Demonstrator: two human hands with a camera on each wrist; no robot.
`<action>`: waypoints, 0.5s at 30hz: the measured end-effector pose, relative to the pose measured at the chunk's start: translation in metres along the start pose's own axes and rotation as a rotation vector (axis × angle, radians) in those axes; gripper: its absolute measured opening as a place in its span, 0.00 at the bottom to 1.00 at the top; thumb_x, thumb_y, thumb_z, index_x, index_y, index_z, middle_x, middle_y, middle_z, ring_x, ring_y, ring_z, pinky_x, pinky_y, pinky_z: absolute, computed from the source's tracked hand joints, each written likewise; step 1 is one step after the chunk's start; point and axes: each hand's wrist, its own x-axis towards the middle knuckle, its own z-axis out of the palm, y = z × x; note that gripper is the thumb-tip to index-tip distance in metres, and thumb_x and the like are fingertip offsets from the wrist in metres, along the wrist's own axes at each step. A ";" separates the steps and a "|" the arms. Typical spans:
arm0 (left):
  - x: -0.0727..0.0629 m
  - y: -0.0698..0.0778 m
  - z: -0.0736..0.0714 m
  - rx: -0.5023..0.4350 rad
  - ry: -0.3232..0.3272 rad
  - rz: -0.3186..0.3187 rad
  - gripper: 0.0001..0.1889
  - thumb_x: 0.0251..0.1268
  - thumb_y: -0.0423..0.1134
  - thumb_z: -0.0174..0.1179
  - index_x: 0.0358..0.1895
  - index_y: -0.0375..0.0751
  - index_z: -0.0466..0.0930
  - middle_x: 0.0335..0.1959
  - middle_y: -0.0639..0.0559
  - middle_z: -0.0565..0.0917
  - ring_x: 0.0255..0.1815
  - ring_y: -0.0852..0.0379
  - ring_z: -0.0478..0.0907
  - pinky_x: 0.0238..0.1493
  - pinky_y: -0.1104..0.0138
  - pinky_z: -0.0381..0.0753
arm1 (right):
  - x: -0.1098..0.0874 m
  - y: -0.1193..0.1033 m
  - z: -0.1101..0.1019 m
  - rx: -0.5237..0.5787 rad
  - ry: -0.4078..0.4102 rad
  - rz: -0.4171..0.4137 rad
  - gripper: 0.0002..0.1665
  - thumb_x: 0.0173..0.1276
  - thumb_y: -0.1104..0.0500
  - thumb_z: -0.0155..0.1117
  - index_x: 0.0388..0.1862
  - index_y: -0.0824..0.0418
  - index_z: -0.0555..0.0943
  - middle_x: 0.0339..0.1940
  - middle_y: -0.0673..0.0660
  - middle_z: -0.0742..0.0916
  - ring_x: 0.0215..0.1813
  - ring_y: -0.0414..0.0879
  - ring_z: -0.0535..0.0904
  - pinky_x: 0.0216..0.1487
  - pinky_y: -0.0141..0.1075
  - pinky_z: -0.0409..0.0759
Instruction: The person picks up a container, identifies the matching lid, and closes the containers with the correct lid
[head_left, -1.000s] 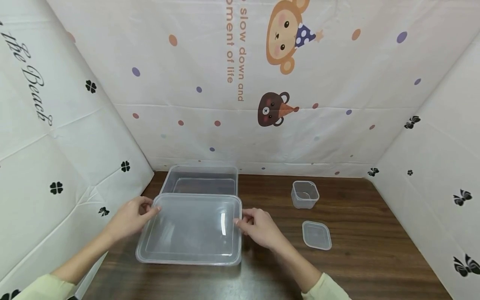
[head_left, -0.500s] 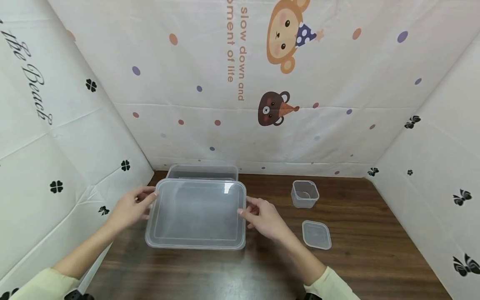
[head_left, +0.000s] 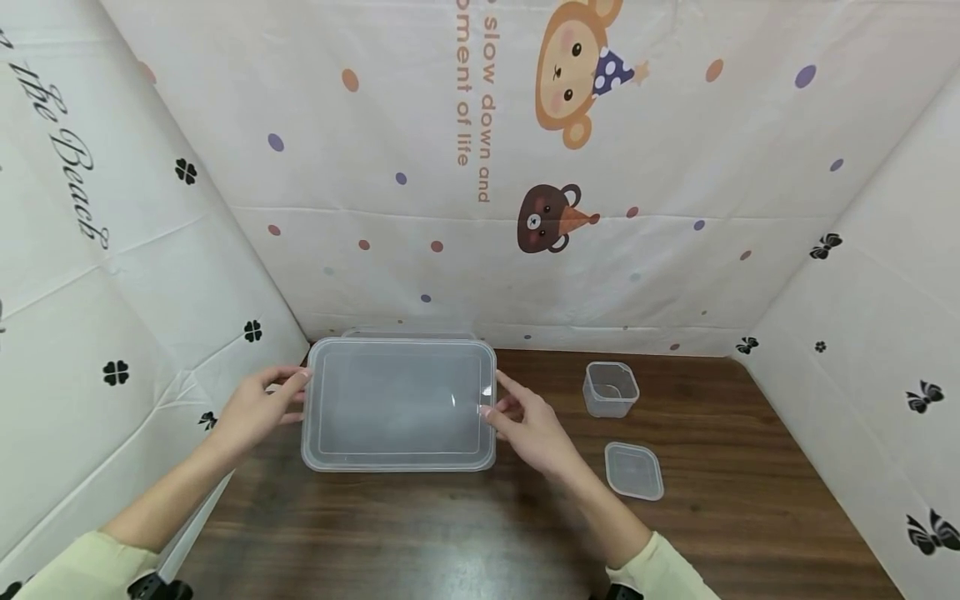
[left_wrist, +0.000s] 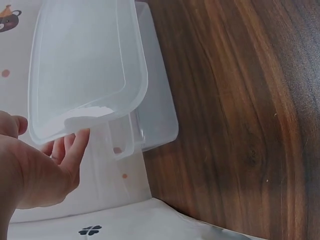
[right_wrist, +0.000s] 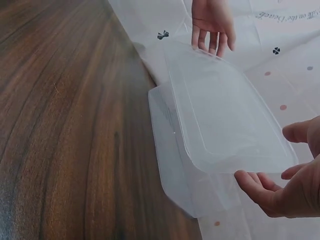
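Note:
A large clear plastic lid is held by its short sides between both hands. My left hand pinches the left edge, thumb on top and fingers beneath. The right edge is pinched the same way by my right hand. Below the lid stands a large rectangular clear food container, mostly covered by the lid in the head view. Both wrist views show a gap between lid and container, with the lid tilted above its rim.
To the right on the dark wooden table stands a small clear square container. Its size of small clear lid lies flat nearer the front. Printed white cloth walls the table at the back and both sides.
Both hands have carried the large lid away from me, toward the back, until it covers nearly all of the large container in the head view. The small container and small lid have stayed put.

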 end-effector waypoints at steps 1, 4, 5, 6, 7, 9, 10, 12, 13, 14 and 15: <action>0.001 0.000 0.000 -0.008 0.002 0.000 0.37 0.85 0.56 0.51 0.75 0.22 0.65 0.64 0.30 0.73 0.60 0.41 0.81 0.50 0.60 0.89 | 0.000 0.000 0.001 0.031 0.011 0.004 0.41 0.76 0.54 0.71 0.83 0.57 0.67 0.45 0.58 0.82 0.43 0.48 0.82 0.43 0.38 0.89; 0.001 0.000 -0.001 -0.012 0.005 0.014 0.36 0.86 0.54 0.52 0.76 0.24 0.65 0.63 0.30 0.74 0.57 0.47 0.83 0.51 0.61 0.89 | 0.002 0.001 0.002 0.076 0.040 0.010 0.39 0.76 0.56 0.70 0.83 0.56 0.69 0.45 0.60 0.82 0.44 0.48 0.82 0.44 0.38 0.90; 0.001 0.000 -0.001 -0.013 0.006 0.021 0.35 0.86 0.54 0.52 0.76 0.24 0.65 0.62 0.30 0.75 0.56 0.49 0.83 0.51 0.61 0.89 | 0.002 0.001 0.002 0.084 0.047 0.012 0.38 0.77 0.56 0.70 0.82 0.55 0.69 0.45 0.60 0.82 0.44 0.48 0.81 0.44 0.39 0.90; 0.001 -0.001 -0.001 -0.015 0.007 0.028 0.35 0.86 0.54 0.52 0.76 0.25 0.66 0.61 0.31 0.75 0.55 0.50 0.84 0.51 0.62 0.89 | 0.002 0.002 0.003 0.092 0.053 0.015 0.38 0.77 0.57 0.70 0.82 0.55 0.70 0.44 0.60 0.82 0.44 0.48 0.81 0.44 0.39 0.90; 0.001 -0.001 -0.001 -0.014 0.008 0.034 0.35 0.86 0.54 0.52 0.76 0.25 0.66 0.61 0.31 0.75 0.55 0.51 0.84 0.51 0.62 0.89 | 0.002 0.002 0.003 0.098 0.057 0.014 0.37 0.77 0.57 0.70 0.82 0.55 0.70 0.44 0.60 0.82 0.44 0.48 0.81 0.44 0.39 0.90; 0.001 0.000 -0.001 -0.014 0.008 0.042 0.35 0.86 0.55 0.52 0.76 0.26 0.66 0.60 0.31 0.75 0.54 0.51 0.84 0.51 0.62 0.89 | 0.003 0.002 0.002 0.103 0.063 0.015 0.37 0.77 0.57 0.69 0.82 0.55 0.71 0.44 0.60 0.81 0.44 0.48 0.80 0.44 0.39 0.90; 0.000 0.000 0.000 -0.015 0.008 0.043 0.35 0.85 0.55 0.52 0.76 0.26 0.66 0.60 0.31 0.75 0.55 0.51 0.84 0.51 0.62 0.88 | 0.003 0.002 0.002 0.108 0.063 0.016 0.37 0.77 0.57 0.69 0.82 0.55 0.71 0.44 0.60 0.81 0.44 0.48 0.79 0.44 0.39 0.90; 0.000 0.000 0.000 -0.018 0.006 0.044 0.35 0.85 0.55 0.52 0.76 0.26 0.66 0.60 0.30 0.75 0.55 0.49 0.84 0.51 0.61 0.88 | 0.003 0.001 0.002 0.115 0.063 0.019 0.37 0.77 0.57 0.69 0.81 0.55 0.71 0.44 0.60 0.80 0.43 0.48 0.79 0.44 0.40 0.90; 0.000 0.001 0.000 -0.017 0.006 0.045 0.35 0.85 0.55 0.52 0.76 0.26 0.66 0.59 0.30 0.75 0.55 0.49 0.84 0.51 0.62 0.88 | 0.002 0.001 0.002 0.116 0.062 0.019 0.37 0.77 0.57 0.69 0.82 0.55 0.71 0.44 0.60 0.80 0.43 0.48 0.78 0.45 0.40 0.90; -0.001 0.001 0.000 -0.019 0.006 0.046 0.35 0.85 0.55 0.52 0.76 0.26 0.67 0.59 0.30 0.75 0.55 0.49 0.84 0.51 0.62 0.88 | 0.002 0.001 0.002 0.118 0.062 0.024 0.37 0.77 0.57 0.70 0.82 0.54 0.71 0.43 0.59 0.80 0.43 0.48 0.78 0.45 0.40 0.90; -0.001 0.001 0.001 -0.019 0.006 0.046 0.35 0.85 0.55 0.52 0.76 0.26 0.67 0.59 0.31 0.75 0.54 0.50 0.84 0.51 0.62 0.88 | 0.002 0.000 0.002 0.121 0.062 0.028 0.37 0.77 0.57 0.70 0.82 0.53 0.71 0.43 0.59 0.80 0.43 0.48 0.78 0.45 0.40 0.90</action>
